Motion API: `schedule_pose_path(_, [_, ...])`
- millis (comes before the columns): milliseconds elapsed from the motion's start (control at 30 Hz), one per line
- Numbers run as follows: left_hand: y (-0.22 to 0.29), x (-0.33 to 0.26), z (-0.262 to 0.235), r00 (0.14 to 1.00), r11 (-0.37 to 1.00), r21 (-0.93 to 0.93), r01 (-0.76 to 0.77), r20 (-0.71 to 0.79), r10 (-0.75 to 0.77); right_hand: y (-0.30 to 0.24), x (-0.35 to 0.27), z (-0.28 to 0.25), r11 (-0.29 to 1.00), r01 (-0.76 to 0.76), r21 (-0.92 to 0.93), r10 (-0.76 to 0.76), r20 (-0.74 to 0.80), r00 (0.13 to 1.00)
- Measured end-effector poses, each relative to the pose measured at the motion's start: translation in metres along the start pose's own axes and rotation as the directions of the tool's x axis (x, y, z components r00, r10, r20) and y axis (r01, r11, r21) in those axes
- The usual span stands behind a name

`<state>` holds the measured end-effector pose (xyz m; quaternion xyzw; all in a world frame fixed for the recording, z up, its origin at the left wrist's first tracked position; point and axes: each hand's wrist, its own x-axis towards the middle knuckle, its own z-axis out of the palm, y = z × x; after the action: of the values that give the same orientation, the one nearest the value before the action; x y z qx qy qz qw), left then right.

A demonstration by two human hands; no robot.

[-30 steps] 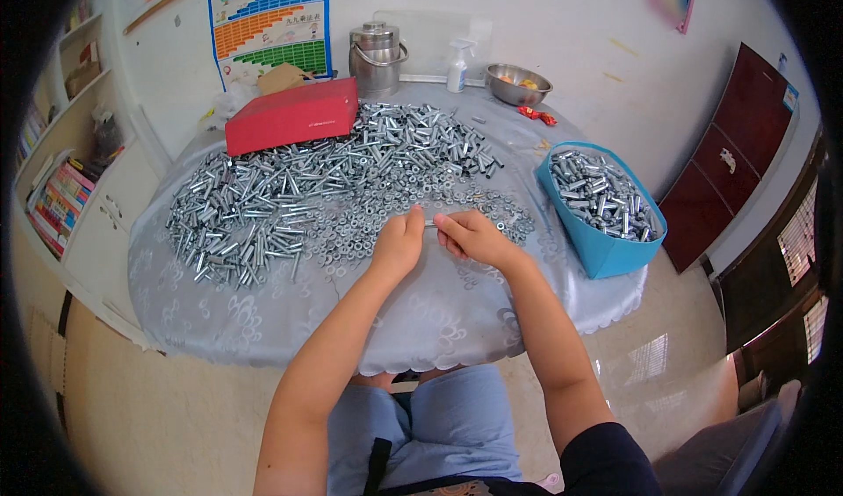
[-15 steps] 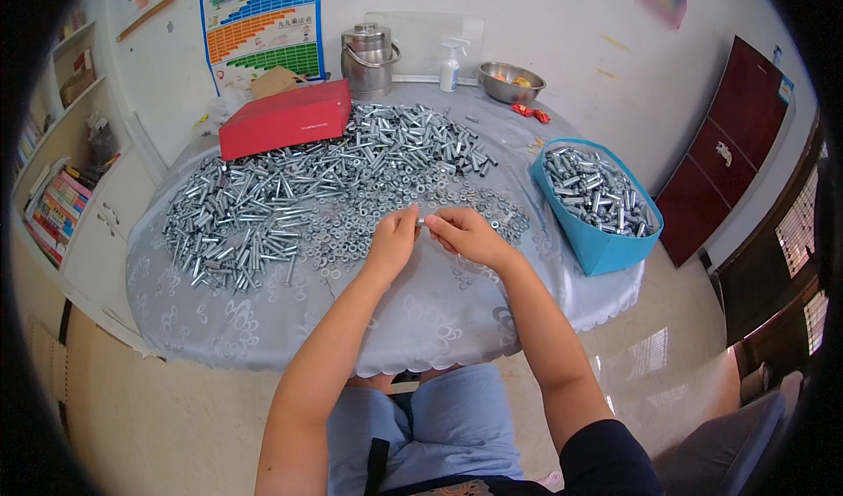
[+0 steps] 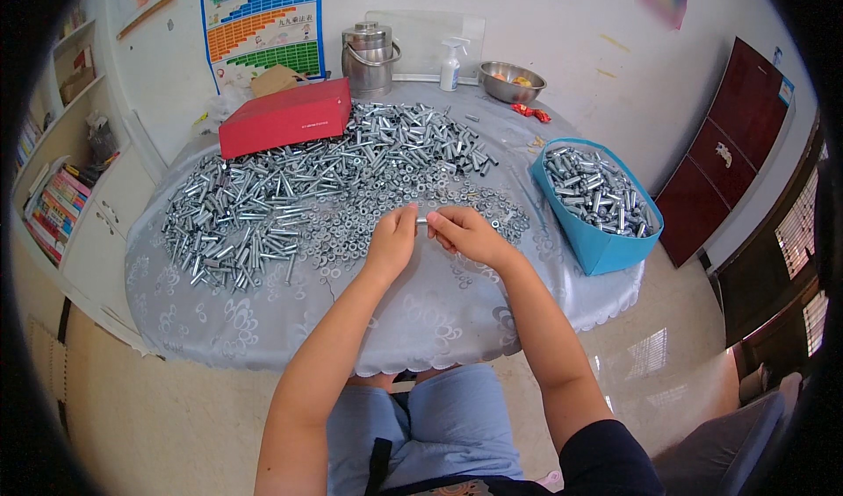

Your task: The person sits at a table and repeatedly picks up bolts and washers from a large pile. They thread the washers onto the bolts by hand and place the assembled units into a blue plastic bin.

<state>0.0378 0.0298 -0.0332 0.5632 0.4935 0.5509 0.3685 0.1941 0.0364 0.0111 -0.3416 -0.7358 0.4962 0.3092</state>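
A short silvery bolt (image 3: 422, 220) spans the gap between my two hands, just above the near edge of a spread of nuts and washers. My left hand (image 3: 392, 243) pinches one end with thumb and fingers. At the other end, my right hand (image 3: 467, 234) closes its thumb and bent forefinger on it. Fingers cover both ends, so I cannot tell whether a nut or washer is on it. Loose nuts and washers (image 3: 351, 233) lie just beyond and left of my hands. Behind them a big heap of metal bolts and sleeves (image 3: 255, 193) covers the table's far left.
A blue fabric basket (image 3: 606, 255), filled with bolts, stands at the table's right. On the heap rests a red box (image 3: 285, 120). Along the back are a steel pot (image 3: 367, 64), a spray bottle (image 3: 450, 68) and a metal bowl (image 3: 512, 83). A grey cloth (image 3: 421, 320) covers the table.
A little more of the bolt shows between my fingertips. Both hands stay in nearly the same place, and the piles and basket have not moved.
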Motion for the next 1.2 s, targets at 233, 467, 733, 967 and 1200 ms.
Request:
schedule_pose_path(233, [0.007,-0.003,-0.001,0.999,0.993,0.115,-0.009,-0.033,0.013,0.003,0.002,-0.001,1.000,0.011,0.012,-0.011,0.020,1.000])
schedule_pose_path(467, [0.006,-0.003,-0.002,0.999,0.976,0.216,0.004,-0.036,0.004,0.004,0.002,-0.002,0.999,0.035,-0.035,-0.036,-0.028,0.999])
schedule_pose_path(733, [0.010,-0.003,-0.003,0.999,0.991,0.130,0.030,-0.033,-0.026,0.002,0.001,-0.001,0.995,0.090,0.050,-0.087,-0.053,0.995])
schedule_pose_path(967, [0.008,0.000,0.000,0.996,0.996,-0.068,0.049,-0.075,-0.054,0.009,0.003,-0.001,0.991,0.135,0.021,-0.133,-0.081,0.988])
schedule_pose_path(1200, [0.014,-0.003,-0.006,0.996,0.979,0.185,0.087,-0.050,-0.079,0.014,0.005,-0.001,0.985,0.170,-0.037,-0.172,-0.063,0.983])
